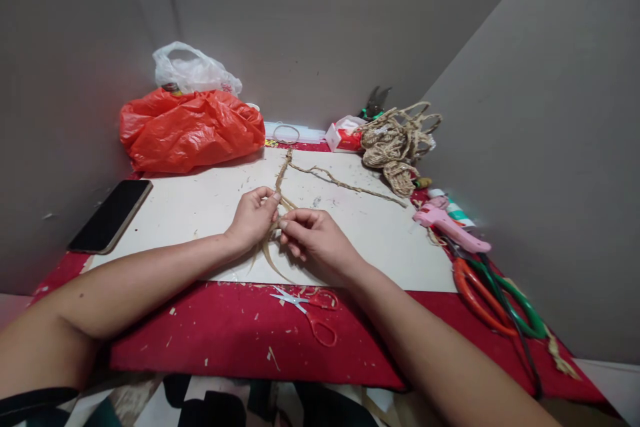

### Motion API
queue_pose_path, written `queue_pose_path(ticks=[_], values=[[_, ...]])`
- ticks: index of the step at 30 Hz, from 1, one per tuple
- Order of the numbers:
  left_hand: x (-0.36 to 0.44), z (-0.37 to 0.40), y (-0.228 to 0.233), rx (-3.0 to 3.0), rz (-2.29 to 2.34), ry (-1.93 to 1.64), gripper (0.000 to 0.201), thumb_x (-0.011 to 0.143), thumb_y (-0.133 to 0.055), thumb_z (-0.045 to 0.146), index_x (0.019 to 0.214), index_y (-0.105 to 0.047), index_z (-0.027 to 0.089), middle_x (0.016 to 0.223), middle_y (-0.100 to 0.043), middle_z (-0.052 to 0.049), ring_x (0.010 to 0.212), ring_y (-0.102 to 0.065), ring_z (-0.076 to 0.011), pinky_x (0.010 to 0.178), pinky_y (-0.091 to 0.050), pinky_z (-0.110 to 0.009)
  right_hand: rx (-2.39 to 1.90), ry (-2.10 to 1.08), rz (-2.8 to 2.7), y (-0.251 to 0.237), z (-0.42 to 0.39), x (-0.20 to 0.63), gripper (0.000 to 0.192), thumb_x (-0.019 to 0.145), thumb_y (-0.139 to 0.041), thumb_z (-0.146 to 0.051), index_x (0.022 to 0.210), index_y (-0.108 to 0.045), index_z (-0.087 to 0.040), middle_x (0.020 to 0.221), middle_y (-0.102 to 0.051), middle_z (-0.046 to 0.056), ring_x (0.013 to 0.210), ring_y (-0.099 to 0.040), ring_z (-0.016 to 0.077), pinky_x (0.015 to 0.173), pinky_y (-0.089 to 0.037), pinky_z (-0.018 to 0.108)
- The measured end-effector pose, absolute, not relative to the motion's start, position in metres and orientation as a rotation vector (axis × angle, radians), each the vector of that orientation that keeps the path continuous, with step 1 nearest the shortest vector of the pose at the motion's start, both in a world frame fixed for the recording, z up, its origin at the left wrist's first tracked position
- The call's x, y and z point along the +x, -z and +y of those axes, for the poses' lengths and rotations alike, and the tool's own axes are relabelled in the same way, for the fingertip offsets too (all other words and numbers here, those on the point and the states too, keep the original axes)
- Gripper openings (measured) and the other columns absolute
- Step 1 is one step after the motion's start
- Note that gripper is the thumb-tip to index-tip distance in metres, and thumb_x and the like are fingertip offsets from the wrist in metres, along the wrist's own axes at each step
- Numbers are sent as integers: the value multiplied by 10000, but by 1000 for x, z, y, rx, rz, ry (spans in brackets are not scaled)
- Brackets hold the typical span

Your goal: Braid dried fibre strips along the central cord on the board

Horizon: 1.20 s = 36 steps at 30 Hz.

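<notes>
A thin cord of twisted brown plant fibre [282,177] runs down the white board [200,180] to my hands. A twisted side length [345,185] branches from near its top and stretches right across the board. My left hand [254,215] pinches the cord between thumb and fingers. Just right of it and slightly lower, my right hand [317,237] is closed, its thumb and fingertips gripping the loose fibre strips. Flat strip ends [274,264] hang below both hands onto the board. Part of the strips is hidden behind the fingers.
Red-handled scissors [305,310] lie on the red cloth [200,333] in front. A phone [111,215] and a red plastic bag [193,130] are at left. At right are coiled braided cord [387,147], a pink glue gun [450,225] and large orange-and-green-handled tools [483,297]. Grey walls enclose the table.
</notes>
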<state>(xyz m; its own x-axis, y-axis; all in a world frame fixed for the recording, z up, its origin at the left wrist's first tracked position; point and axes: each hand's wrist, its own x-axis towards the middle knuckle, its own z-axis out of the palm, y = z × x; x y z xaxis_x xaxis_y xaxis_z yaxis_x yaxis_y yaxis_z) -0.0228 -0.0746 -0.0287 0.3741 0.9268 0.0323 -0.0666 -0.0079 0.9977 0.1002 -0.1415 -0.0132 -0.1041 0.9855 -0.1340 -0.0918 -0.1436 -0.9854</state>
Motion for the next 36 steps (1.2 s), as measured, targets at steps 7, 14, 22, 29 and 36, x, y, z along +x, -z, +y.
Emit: queue_pose_path(ticks=[7, 14, 22, 29, 36], values=[[-22, -75, 28, 1363, 903, -1006, 163, 803, -535, 271, 691, -487, 164, 454, -432, 66, 369, -372, -46, 384, -259, -173, -1229, -1156, -1192, 16, -142, 89, 183, 728, -646, -317, 714, -561, -155, 455, -482, -69, 330, -407, 42, 327, -309, 156], [-21, -79, 26, 1334, 877, -941, 161, 819, -504, 296, 717, -456, 181, 439, -488, 54, 352, -450, -84, 365, -299, -176, -1257, -1177, -1116, 13, -142, 90, 216, 717, -649, -352, 743, -578, -149, 571, -585, -20, 363, -471, 53, 326, -351, 160], [-23, -75, 29, 1457, 941, -1047, 203, 810, -517, 303, 667, -473, 165, 466, -404, 66, 392, -357, -49, 387, -263, -170, -1254, -1130, -1179, 17, -142, 88, 163, 729, -629, -312, 721, -578, -157, 481, -522, -53, 348, -453, 58, 339, -362, 167], [-22, -80, 23, 1507, 965, -1019, 188, 819, -501, 292, 686, -487, 161, 472, -431, 59, 394, -376, -55, 383, -267, -173, -1295, -1113, -1157, 16, -141, 87, 210, 711, -642, -350, 722, -552, -161, 436, -508, -62, 334, -453, 67, 339, -357, 172], [-23, -80, 24, 1461, 937, -1026, 206, 830, -490, 321, 685, -467, 177, 454, -460, 58, 368, -445, -77, 376, -304, -180, -1306, -1176, -1131, 13, -143, 85, 252, 719, -635, -396, 706, -567, -154, 504, -580, -17, 357, -482, 74, 347, -379, 184]])
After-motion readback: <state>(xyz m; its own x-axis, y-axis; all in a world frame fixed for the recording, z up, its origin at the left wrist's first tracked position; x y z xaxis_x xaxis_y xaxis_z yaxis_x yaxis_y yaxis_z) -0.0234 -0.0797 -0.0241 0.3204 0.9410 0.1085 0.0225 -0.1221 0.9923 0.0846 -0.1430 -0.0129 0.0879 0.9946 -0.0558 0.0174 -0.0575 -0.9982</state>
